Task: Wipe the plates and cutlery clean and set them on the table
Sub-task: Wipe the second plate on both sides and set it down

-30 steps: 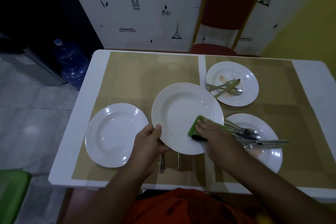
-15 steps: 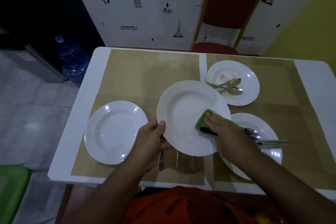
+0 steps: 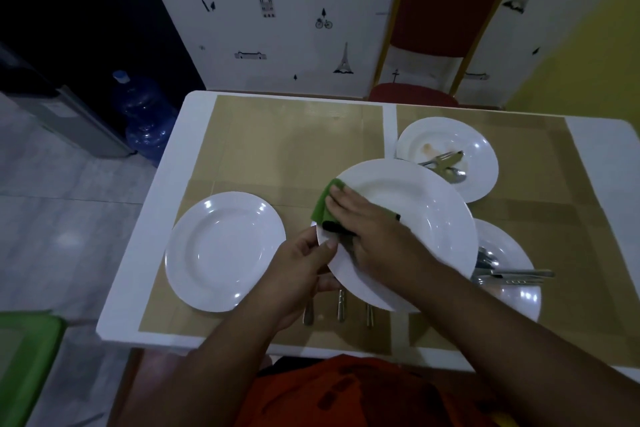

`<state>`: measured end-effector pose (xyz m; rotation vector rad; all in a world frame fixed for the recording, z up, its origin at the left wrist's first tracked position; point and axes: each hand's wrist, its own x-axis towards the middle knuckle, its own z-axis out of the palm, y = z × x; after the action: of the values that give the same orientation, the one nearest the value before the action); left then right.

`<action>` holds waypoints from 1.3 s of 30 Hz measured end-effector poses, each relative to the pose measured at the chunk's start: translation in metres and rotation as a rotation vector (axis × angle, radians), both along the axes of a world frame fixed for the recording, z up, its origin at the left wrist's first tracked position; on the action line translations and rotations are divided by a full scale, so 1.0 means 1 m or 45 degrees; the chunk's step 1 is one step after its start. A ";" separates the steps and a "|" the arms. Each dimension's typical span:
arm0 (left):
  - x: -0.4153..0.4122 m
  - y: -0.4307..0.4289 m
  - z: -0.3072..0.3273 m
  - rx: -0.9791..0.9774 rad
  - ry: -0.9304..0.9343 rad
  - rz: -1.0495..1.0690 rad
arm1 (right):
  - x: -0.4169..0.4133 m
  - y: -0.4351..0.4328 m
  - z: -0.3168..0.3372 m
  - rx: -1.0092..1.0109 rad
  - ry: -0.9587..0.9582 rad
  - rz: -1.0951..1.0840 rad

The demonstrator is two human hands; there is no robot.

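Note:
My left hand (image 3: 304, 265) grips the near-left rim of a white plate (image 3: 422, 222) held tilted above the table. My right hand (image 3: 370, 229) presses a green cloth (image 3: 323, 203) flat against the plate's upper-left rim. A clean white plate (image 3: 221, 250) lies on the mat to the left. At the far right a stained plate (image 3: 478, 149) carries a fork and spoon (image 3: 446, 165). Another plate (image 3: 509, 253) at the near right, partly hidden by the held plate, carries cutlery (image 3: 509, 276). Three cutlery handles (image 3: 341, 307) show under the held plate.
The white table (image 3: 138, 274) carries tan mats. A red chair (image 3: 450, 7) stands at its far side against the patterned wall. A blue water bottle (image 3: 145, 118) sits on the floor at the left, and a green bin (image 3: 24, 364) at the near left.
My right hand has swept the green cloth from the plate's right side across to its upper-left rim. The held plate has shifted slightly right and farther away.

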<state>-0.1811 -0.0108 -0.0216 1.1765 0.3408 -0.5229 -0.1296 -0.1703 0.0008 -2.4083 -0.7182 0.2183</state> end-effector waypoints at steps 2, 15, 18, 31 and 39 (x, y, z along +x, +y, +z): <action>-0.004 0.000 0.000 0.010 -0.004 0.007 | 0.012 -0.008 0.000 -0.047 -0.069 -0.131; -0.004 0.010 0.002 -0.035 -0.041 0.072 | -0.016 -0.001 -0.013 -0.059 -0.001 0.058; -0.005 0.011 0.001 -0.015 -0.044 0.087 | 0.004 -0.012 -0.013 -0.148 -0.126 -0.137; -0.003 0.015 -0.006 0.002 0.016 0.218 | -0.034 -0.005 -0.007 0.020 0.250 0.038; -0.016 0.020 -0.019 0.079 0.098 0.287 | -0.025 -0.058 -0.004 -0.320 0.308 -0.125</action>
<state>-0.1969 0.0090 -0.0410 1.1628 0.5520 -0.3633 -0.1542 -0.2286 -0.0028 -2.5850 -0.4846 0.5781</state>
